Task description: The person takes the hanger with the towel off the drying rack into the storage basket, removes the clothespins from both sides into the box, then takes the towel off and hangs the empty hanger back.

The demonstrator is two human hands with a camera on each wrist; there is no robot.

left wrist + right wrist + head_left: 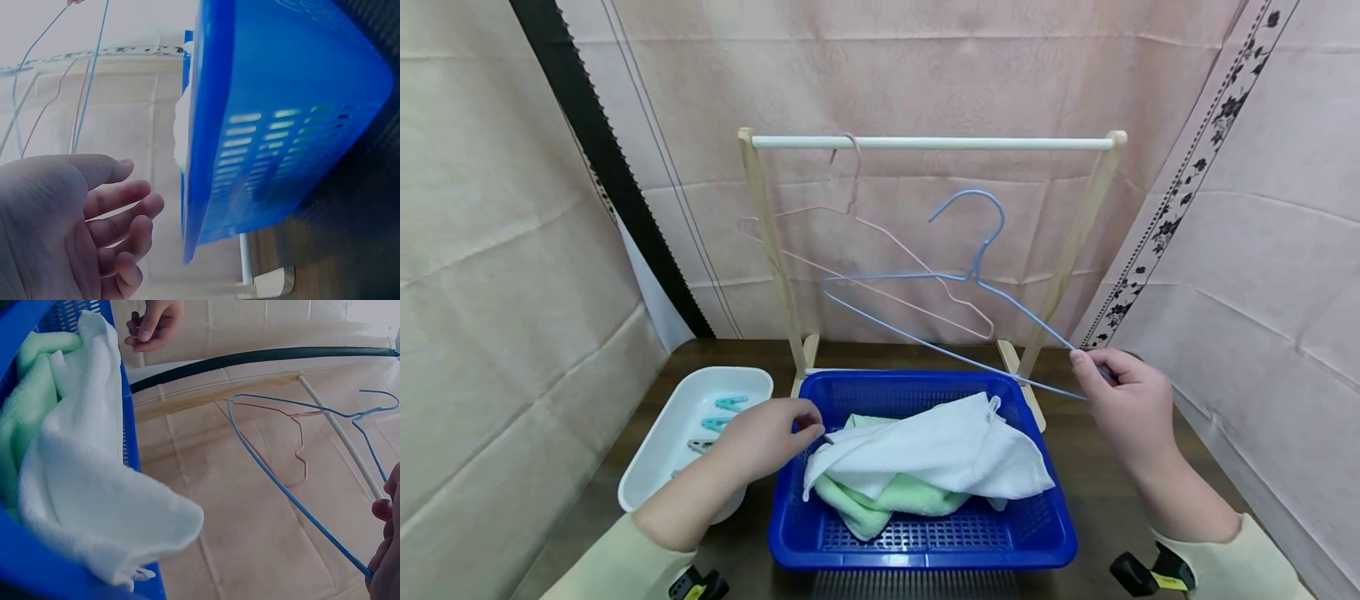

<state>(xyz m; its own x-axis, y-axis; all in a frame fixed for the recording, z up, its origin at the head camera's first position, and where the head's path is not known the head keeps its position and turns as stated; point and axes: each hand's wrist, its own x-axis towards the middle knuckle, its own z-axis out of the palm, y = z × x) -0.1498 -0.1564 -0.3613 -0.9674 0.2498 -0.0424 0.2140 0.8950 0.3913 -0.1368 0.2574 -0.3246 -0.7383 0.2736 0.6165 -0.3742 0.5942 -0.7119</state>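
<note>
My right hand [1123, 400] grips one end of a blue wire clothes hanger [917, 337], holding it up in front of the rack with its hook upward and apart from the bar. The left hand [767, 437] is over the left rim of a blue plastic basket [925, 560], its fingers loosely bent and holding nothing, as the left wrist view also shows [94, 219]. In the basket lies a white towel [925, 450] on top of a light green towel [865, 508]. A pink hanger [891, 237] hangs by its hook from the rack's white bar [985, 143].
A wooden-legged rack [767, 242] stands behind the basket on the dark wood table [741, 558]. To the left is a white tray [655, 442] with several clothespins [730, 403], partly hidden by my left arm. Pale cloth hangs around the sides and back.
</note>
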